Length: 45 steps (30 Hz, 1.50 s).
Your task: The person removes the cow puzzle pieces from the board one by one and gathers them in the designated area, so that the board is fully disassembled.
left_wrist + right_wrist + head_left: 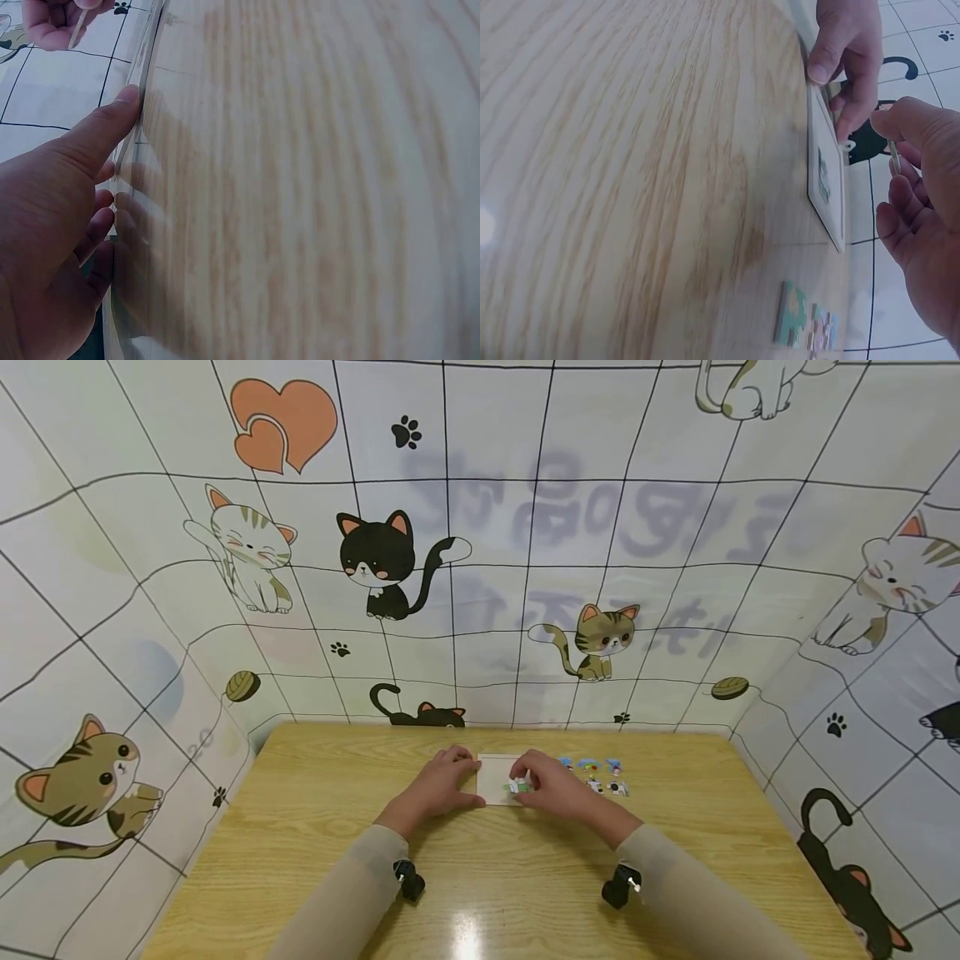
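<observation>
A white, shallow puzzle tray lies on the table, with a green-and-white patch inside, seemingly a placed piece. My left hand grips the tray's left side, thumb at the near corner and fingers toward the far one. Over the tray's right part is my right hand. Its thumb and fingers pinch a thin puzzle piece, seen edge-on in the right wrist view and held above the tray; its picture cannot be made out. Just right of that hand lie several loose puzzle pieces with blue, white and black pictures.
The wooden table reaches back to a curtain printed with cats and grid lines, which also hangs at both sides. Loose pieces with green and pink parts lie beyond the tray's right end.
</observation>
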### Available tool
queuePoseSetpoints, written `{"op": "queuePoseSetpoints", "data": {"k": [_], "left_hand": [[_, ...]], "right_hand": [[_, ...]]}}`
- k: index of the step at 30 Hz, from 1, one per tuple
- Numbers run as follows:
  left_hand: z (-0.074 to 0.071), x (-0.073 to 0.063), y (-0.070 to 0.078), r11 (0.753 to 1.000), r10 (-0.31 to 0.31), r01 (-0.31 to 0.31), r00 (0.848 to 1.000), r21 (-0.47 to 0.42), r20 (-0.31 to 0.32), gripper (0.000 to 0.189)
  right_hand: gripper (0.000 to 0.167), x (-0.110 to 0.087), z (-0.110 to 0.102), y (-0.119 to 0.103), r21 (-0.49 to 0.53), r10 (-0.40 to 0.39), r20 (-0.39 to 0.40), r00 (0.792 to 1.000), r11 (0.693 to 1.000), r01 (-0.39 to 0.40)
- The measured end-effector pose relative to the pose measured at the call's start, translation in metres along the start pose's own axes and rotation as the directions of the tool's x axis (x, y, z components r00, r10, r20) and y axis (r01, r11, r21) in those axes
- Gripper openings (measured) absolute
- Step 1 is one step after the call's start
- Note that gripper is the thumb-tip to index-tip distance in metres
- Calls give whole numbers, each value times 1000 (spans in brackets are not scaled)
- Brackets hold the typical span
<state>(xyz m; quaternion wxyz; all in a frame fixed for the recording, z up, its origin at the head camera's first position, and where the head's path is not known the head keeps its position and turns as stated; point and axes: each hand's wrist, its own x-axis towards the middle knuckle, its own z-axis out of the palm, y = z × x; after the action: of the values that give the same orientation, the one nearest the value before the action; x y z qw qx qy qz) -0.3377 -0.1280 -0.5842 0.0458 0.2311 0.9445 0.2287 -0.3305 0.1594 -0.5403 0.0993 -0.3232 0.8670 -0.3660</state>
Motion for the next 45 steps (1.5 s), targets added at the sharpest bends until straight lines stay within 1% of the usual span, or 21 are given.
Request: {"op": "queuePoseSetpoints", "data": {"k": [4, 8, 14, 20, 25, 29, 37, 41, 45], "left_hand": [[0, -1, 1, 1000, 2, -2, 1000, -7, -3, 77], [0, -2, 1, 1000, 5, -5, 1000, -16, -8, 76], [-1, -2, 1, 1000, 17, -17, 1000, -21, -18, 76], [-1, -2, 0, 1000, 17, -17, 1000, -15, -14, 77], [1, -2, -1, 1000, 7, -7, 1000, -17, -3, 77], [1, -1, -2, 1000, 4, -4, 1000, -11, -2, 77], [0, 0, -1, 1000, 1, -1, 1000, -6, -2, 76], [0, 0, -1, 1000, -2, 2, 1000, -8, 0, 77], [0, -1, -1, 1000, -1, 1, 1000, -8, 0, 77]], "right_hand": [[23, -9, -7, -3, 27, 8, -17, 1000, 1000, -7], [23, -17, -12, 0, 40, 17, -40, 999, 999, -15], [25, -29, -19, 6, 34, 9, -71, 997, 999, -7], [24, -40, -24, 10, 0, -8, -91, 996, 1000, 8], [25, -50, -30, 13, -4, -2, -106, 994, 1000, 2], [25, -57, -34, 19, -13, 11, -137, 991, 1000, -13], [24, -73, -42, 28, 10, 7, -169, 986, 1000, -5], [22, -80, -46, 31, -5, 48, -170, 984, 999, -49], [24, -87, -50, 35, -42, 82, -164, 983, 995, -90]]}}
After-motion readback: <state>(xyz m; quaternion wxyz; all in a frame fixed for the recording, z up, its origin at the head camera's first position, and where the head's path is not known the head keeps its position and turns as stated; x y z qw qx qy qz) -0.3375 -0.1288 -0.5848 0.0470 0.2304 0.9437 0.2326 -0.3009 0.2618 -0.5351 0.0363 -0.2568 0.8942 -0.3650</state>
